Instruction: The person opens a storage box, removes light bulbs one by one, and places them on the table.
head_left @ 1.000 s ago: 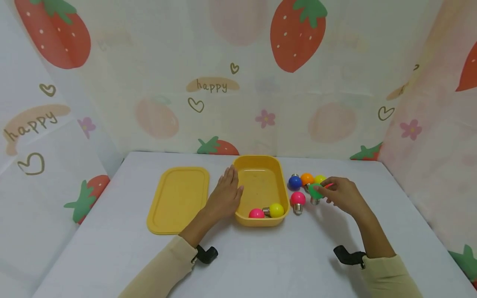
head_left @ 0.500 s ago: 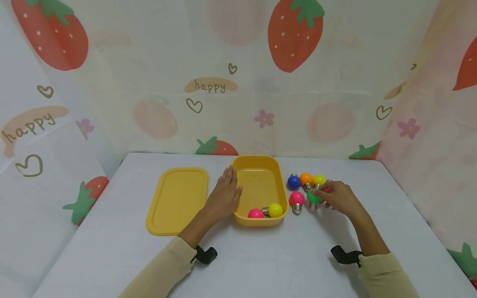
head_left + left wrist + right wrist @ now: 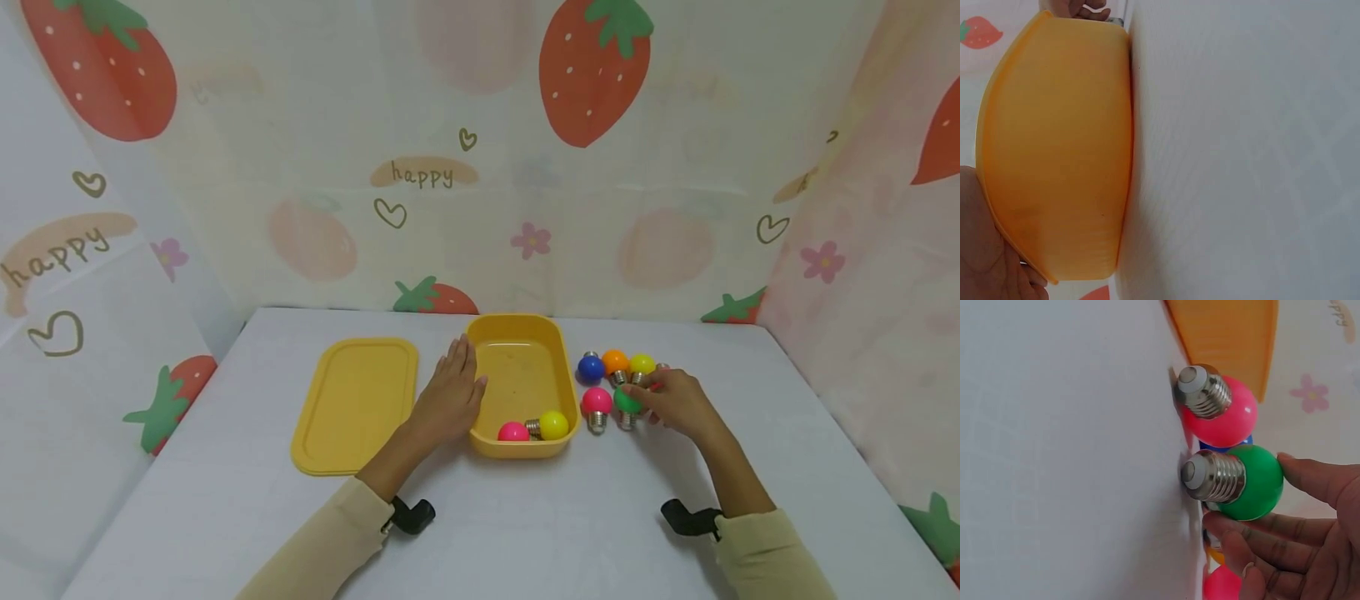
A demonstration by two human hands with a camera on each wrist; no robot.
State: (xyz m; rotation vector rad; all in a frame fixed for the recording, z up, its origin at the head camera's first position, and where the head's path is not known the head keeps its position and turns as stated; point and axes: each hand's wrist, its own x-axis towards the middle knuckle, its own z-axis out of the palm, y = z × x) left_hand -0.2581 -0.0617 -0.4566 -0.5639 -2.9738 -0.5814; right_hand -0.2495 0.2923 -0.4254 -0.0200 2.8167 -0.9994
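Note:
My right hand (image 3: pixel 678 404) pinches a green light bulb (image 3: pixel 1260 484) between thumb and fingers, low at the tabletop. Its metal screw base points toward me. A pink light bulb (image 3: pixel 597 401) lies just left of it. Straight fingers of my left hand (image 3: pixel 448 398) rest along the left rim of a yellow plastic box (image 3: pixel 522 450). In the left wrist view the palm lies against the outer edge of that box. Inside, at the near end, are a pink bulb (image 3: pixel 513 431) and a yellow bulb (image 3: pixel 554 425).
Behind the green bulb lie a blue bulb (image 3: pixel 591 367), an orange bulb (image 3: pixel 615 362) and a yellow bulb (image 3: pixel 642 364). Another pink bulb (image 3: pixel 1222 584) is partly hidden by the right hand. A flat yellow lid (image 3: pixel 360 404) lies left of the box on the white table (image 3: pixel 540 533).
My right hand has lowered the green bulb and brought it slightly left, beside the pink bulb. The left hand stays on the box rim.

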